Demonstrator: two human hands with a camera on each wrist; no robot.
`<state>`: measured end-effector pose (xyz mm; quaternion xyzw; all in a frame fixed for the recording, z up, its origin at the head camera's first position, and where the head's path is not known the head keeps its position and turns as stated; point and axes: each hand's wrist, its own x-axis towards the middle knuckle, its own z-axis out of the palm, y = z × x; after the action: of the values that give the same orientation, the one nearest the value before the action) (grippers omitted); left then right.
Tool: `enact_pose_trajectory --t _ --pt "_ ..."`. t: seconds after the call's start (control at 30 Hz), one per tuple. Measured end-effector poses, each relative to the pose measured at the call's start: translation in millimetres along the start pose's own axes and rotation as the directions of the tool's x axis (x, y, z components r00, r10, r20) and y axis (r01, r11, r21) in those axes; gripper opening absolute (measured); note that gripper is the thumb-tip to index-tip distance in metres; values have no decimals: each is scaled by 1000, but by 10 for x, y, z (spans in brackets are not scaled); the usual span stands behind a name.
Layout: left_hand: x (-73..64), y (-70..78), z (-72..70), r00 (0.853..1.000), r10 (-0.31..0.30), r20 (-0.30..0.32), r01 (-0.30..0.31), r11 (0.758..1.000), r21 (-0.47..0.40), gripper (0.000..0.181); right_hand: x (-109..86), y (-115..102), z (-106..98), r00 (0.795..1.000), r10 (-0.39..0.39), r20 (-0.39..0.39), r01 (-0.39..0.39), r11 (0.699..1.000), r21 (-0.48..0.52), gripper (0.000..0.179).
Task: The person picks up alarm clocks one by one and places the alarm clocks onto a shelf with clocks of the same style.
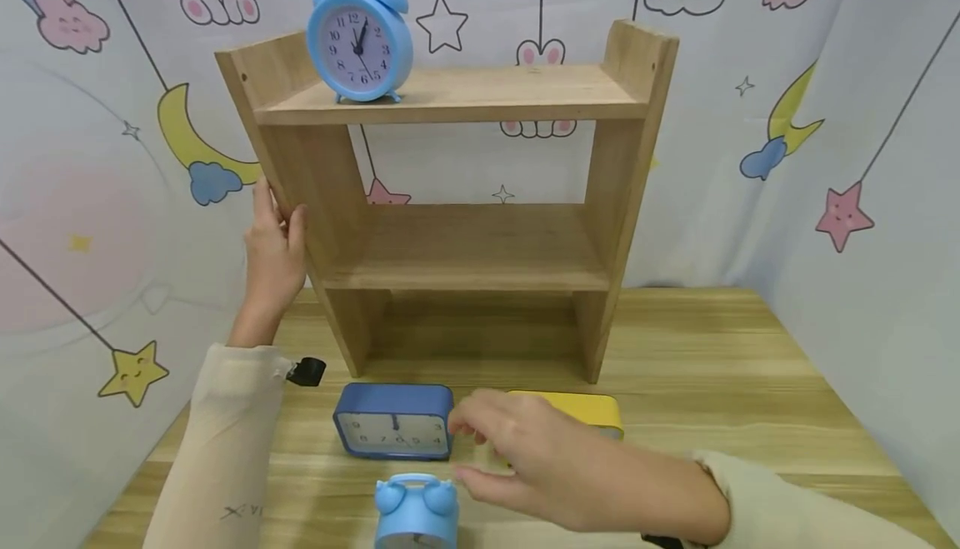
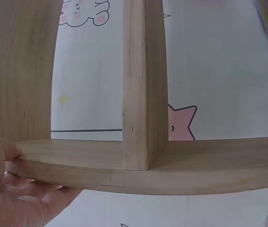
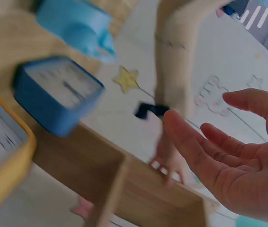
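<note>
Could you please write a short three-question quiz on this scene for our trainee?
1. Which of the person's hands grips the wooden shelf?
2. True or false: the right hand is holding a clock.
3. What stands on the top board?
A) a yellow clock
B) a light-blue alarm clock
C) a dark-blue clock

Key: 1. The left hand. 2. False; it is empty. 3. B.

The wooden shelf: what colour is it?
Light brown; the shelf shows best in the head view.
</note>
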<state>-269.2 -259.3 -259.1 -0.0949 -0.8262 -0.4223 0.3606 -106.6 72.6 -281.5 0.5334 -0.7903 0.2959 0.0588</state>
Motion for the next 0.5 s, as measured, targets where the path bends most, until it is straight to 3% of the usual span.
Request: enact_pose_trajectory --t 0.17,0.27,0.5 --pt "8 5 6 1000 -2 10 2 1000 -1 54 -166 115 320 988 104 116 -105 994 5 47" --pt "5 3 10 1000 -2 7 2 1000 3 55 -232 205 496 981 138 134 -142 990 17 62" --pt "-1 -3 -11 1000 -9 1 9 1000 5 55 -304 391 879 975 130 179 -159 974 160 86"
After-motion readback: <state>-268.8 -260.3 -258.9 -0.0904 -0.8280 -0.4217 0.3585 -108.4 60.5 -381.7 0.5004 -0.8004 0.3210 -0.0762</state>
